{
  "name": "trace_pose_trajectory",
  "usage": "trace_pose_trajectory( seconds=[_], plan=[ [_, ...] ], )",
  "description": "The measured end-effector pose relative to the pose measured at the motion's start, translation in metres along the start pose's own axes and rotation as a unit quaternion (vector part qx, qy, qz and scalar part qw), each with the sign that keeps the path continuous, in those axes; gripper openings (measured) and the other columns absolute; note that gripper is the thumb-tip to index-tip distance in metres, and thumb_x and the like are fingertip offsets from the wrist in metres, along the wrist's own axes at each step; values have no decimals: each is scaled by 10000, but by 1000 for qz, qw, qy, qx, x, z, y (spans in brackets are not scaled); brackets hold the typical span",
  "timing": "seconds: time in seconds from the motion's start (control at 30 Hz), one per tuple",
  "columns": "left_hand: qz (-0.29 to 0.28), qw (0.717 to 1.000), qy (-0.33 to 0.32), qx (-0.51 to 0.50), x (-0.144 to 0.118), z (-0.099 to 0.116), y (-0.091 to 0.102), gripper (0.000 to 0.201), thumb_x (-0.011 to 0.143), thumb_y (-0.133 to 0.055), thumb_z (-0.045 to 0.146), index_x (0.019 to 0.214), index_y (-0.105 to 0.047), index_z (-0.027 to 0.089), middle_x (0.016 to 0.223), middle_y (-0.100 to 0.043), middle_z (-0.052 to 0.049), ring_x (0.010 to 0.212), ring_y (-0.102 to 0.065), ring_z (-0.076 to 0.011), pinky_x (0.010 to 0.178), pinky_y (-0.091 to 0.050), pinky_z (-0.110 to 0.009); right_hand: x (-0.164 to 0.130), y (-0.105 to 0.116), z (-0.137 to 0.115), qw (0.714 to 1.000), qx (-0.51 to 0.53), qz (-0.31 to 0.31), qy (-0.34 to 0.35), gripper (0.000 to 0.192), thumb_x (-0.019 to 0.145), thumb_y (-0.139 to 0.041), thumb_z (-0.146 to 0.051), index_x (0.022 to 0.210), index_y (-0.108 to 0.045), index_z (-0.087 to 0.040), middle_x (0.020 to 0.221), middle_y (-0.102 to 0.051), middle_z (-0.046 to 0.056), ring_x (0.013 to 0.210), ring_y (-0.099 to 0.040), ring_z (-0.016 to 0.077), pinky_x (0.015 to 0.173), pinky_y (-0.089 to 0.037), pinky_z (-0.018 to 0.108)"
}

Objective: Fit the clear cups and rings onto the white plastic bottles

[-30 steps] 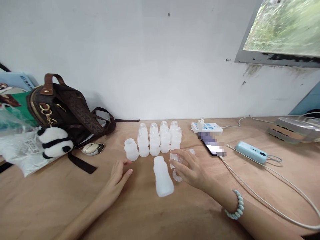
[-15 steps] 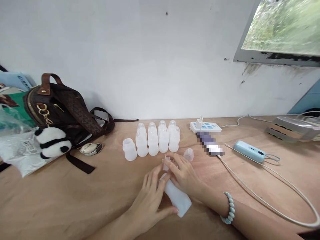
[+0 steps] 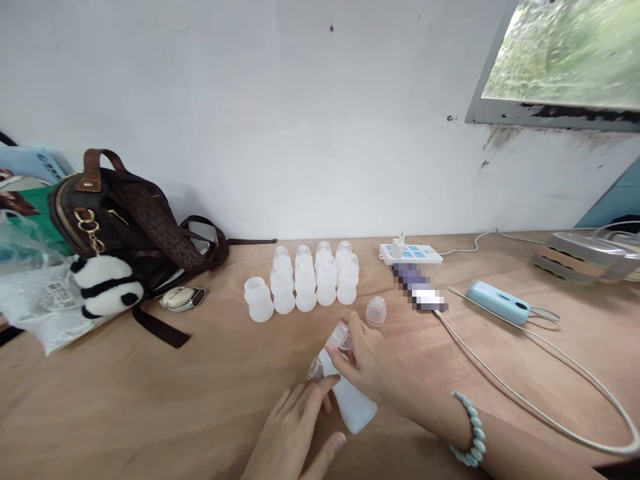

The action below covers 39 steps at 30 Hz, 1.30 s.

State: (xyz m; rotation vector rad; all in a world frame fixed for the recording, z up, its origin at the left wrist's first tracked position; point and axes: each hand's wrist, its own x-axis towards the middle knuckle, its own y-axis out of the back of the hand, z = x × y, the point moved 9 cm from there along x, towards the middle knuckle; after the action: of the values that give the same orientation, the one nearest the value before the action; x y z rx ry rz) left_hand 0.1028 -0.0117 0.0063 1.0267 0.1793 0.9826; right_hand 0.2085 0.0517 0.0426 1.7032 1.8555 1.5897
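Note:
A milky white feeding bottle (image 3: pixel 353 403) lies slanted on the table, its base toward the lower right. My right hand (image 3: pixel 367 350) reaches over its neck, with thumb and fingers round a clear ribbed cap (image 3: pixel 339 335) at the neck end. Whether that cap sits on the bottle or is apart from it, I cannot tell. Beside the neck, on the left, is a small clear plastic piece (image 3: pixel 315 368). My left hand (image 3: pixel 300 423) is open, its index fingertip at the bottle's side and its thumb stretched away. Another clear cap (image 3: pixel 376 311) rests beyond my right hand.
Several white bottles with clear domed tops (image 3: pixel 305 287) stand in rows, beside an uncapped one (image 3: pixel 259 301). Left are a backpack (image 3: pixel 130 220), a panda charm (image 3: pixel 107 287) and a watch (image 3: pixel 185 298). Right are a power strip (image 3: pixel 413 253), a blurred phone (image 3: pixel 417 287) and a blue device (image 3: pixel 497 303).
My left hand has loosened from the bottle and drawn back toward me, its thumb leaving the base. My right hand has shifted slightly, and the ribbed cap and small clear piece show more plainly.

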Motion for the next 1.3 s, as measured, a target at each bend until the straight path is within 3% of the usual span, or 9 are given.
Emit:
trace_pose_trajectory(
  seconds=[0.13, 0.3, 0.43, 0.57, 0.73, 0.87, 1.03, 1.13, 1.3],
  plan=[
    [7, 999, 29, -32, -1, -5, -1, 532, 926, -518, 268, 1397, -283, 342, 1119, -661, -43, 961, -641, -245, 826, -514, -366, -2, -5, -1, 994, -5, -84, -67, 209, 924, -417, -262, 1100, -407, -149, 765, -654, 65, 625, -639, 230, 503, -414, 305],
    [41, 987, 57, -145, 1, -10, 3, 489, 949, -470, 350, 1400, -286, 383, 1003, -676, -2, 801, -634, -204, 729, -512, -317, -1, 6, -5, 996, 23, -63, -57, 216, 937, -398, -285, 1108, -393, -153, 755, -648, 55, 603, -629, 215, 511, -430, 306],
    [63, 955, 162, -239, 2, -23, 11, 477, 951, -481, 429, 1384, -301, 341, 1082, -656, -40, 890, -619, -214, 694, -498, -294, -4, 24, -17, 997, 69, 21, 25, 219, 943, -411, -296, 1122, -378, -174, 787, -648, 56, 607, -633, 213, 527, -478, 325],
    [109, 905, 182, -370, 16, -28, 27, 456, 928, -527, 453, 1277, -284, 289, 1040, -669, -43, 853, -633, -186, 781, -506, -315, -14, 36, -31, 982, 108, 93, 123, 367, 922, -493, -275, 1243, -334, -196, 1053, -650, 127, 816, -680, 234, 655, -545, 350],
    [166, 854, 190, -456, 33, -48, 42, 566, 813, -687, 449, 1148, -267, 274, 973, -703, -39, 793, -663, -199, 648, -520, -286, -18, 31, -46, 960, 178, 65, 205, 521, 933, -525, -276, 1368, -246, -217, 1321, -555, 169, 1249, -560, 270, 921, -537, 395],
    [199, 863, 188, -424, 35, -68, 56, 592, 765, -732, 404, 1189, -360, 226, 1012, -709, -66, 868, -678, -226, 739, -549, -339, -18, 26, -55, 952, 178, 22, 248, 524, 945, -529, -317, 1369, -235, -223, 1380, -538, 172, 1319, -511, 264, 995, -508, 422],
    [268, 909, 204, -247, 17, -103, 91, 532, 736, -742, 411, 1154, -483, 206, 1115, -657, -76, 989, -665, -275, 886, -545, -458, -15, 27, -40, 971, 135, 53, 192, 484, 945, -530, -290, 1345, -261, -238, 1310, -603, 163, 1171, -630, 256, 862, -559, 399],
    [276, 923, 220, -155, 5, -122, 102, 468, 724, -739, 425, 1085, -522, 220, 1151, -601, -71, 997, -657, -296, 827, -584, -461, -14, 28, -35, 971, 135, 71, 184, 471, 936, -537, -287, 1323, -274, -234, 1273, -621, 159, 1140, -641, 257, 842, -557, 396],
    [241, 931, 255, -99, 1, -143, 97, 399, 744, -708, 439, 1016, -522, 213, 1086, -575, -70, 959, -657, -296, 735, -615, -434, -12, 26, -30, 971, 138, 75, 181, 461, 921, -553, -284, 1300, -297, -229, 1221, -633, 145, 1090, -651, 253, 846, -556, 387]
  ],
)
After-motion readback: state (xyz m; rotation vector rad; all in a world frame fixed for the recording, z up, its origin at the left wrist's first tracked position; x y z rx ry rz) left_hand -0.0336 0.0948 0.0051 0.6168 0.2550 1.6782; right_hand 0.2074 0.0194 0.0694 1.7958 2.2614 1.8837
